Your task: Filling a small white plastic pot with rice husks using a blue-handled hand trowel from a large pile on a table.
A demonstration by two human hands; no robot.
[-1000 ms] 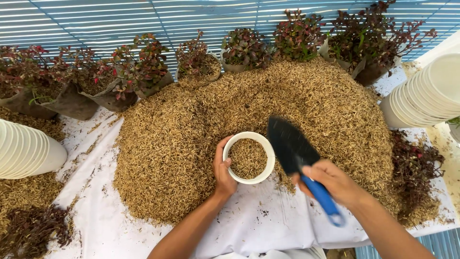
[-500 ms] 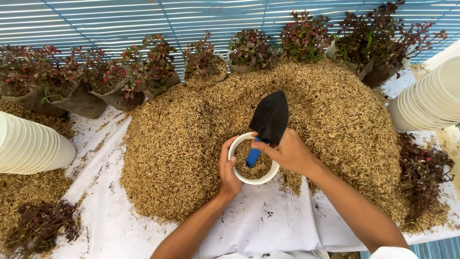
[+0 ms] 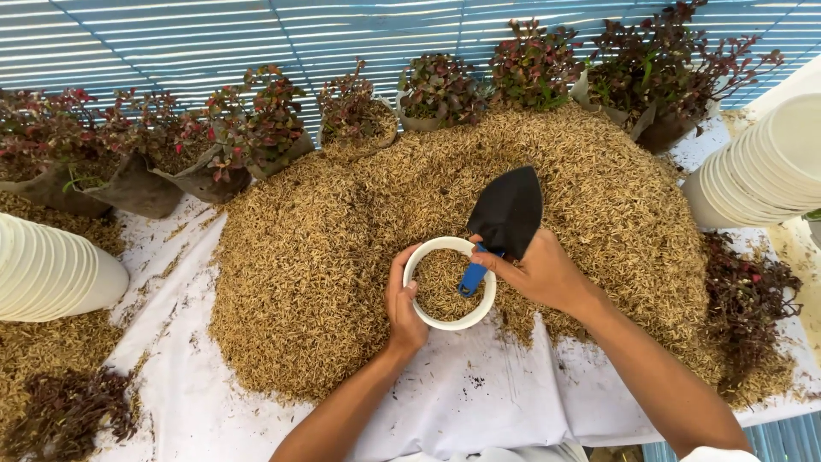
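Note:
My left hand (image 3: 404,301) grips the left rim of a small white pot (image 3: 419,258) partly filled with dry husk. The pot rests at the near edge of a big heap of golden husk (image 3: 342,231). My right hand (image 3: 539,274) holds a trowel by its neck, with the black blade (image 3: 507,210) pointing up and away. The trowel's blue handle (image 3: 473,275) points down into the pot and touches the husk inside.
Red-leaved plants in dark bags (image 3: 248,128) line the far side of the heap. Stacks of white pots lie at the left (image 3: 47,269) and right (image 3: 761,167). Loose dark seedlings lie at the right (image 3: 748,295) and lower left (image 3: 68,411) on the white sheet (image 3: 479,393).
My right hand turned the trowel over, from blade-down beside the pot to blade-up with its handle pushed into the pot. My left hand stayed on the rim.

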